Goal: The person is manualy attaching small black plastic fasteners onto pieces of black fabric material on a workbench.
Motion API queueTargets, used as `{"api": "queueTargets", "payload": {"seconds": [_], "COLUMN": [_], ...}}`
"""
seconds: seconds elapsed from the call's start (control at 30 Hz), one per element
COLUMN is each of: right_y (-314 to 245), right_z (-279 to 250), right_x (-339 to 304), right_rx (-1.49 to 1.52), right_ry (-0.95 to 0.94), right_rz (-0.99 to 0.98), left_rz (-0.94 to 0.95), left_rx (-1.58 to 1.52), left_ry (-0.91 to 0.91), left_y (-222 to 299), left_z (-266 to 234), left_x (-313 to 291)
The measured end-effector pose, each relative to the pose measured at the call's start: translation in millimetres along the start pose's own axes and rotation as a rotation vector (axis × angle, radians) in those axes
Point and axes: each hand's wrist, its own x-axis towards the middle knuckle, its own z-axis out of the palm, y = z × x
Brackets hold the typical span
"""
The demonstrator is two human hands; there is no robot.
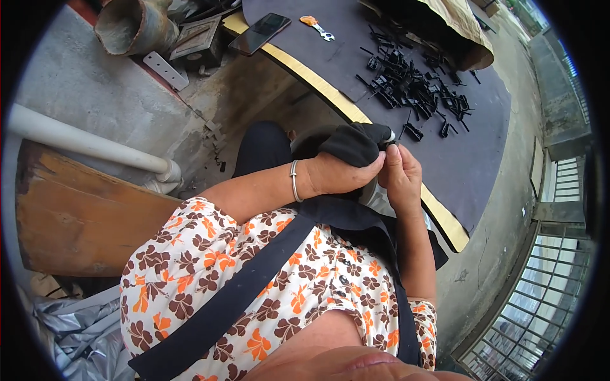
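Observation:
Black cloth (349, 145) covers the fingers of my left hand (337, 174), like a part glove or a wrap. A small white tip (391, 136) shows at its end. The left hand is closed, its bare thumb pointing toward my right hand (403, 171). My right thumb and fingers are pinched together against that end. What the two hands hold between them is too small and hidden to name. They meet just above the near edge of the table (470, 171). Beyond them lies a loose pile of small black parts with thin stems (406, 86).
A dark phone (260, 33) and a small wrench with an orange handle (318, 28) lie on the table's far left. A brown paper sack (473, 38) stands behind the pile. To the left are a rusty pipe (130, 28), a white pipe (89, 143) and a wooden board (82, 209).

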Motion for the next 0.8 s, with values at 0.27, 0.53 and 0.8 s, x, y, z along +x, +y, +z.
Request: {"api": "queueTargets", "payload": {"seconds": [0.27,0.53,0.8], "right_y": [-7.7,-24.0,-35.0], "right_z": [-18.2,-15.7,-11.5], "right_x": [-9.6,-9.1,-7.2], "right_rx": [-0.338,-0.360,-0.286], "right_ry": [-0.069,0.019,-0.039], "right_rz": [-0.066,-0.198,-0.073], "left_rz": [-0.510,-0.211,-0.403], "left_rx": [-0.705,-0.421,-0.644], "left_ry": [-0.115,-0.168,-0.323], "left_y": [-4.3,-6.0,-2.7], "left_z": [-13.1,-11.1,-19.8], "left_x": [13.0,7.3,6.4]}}
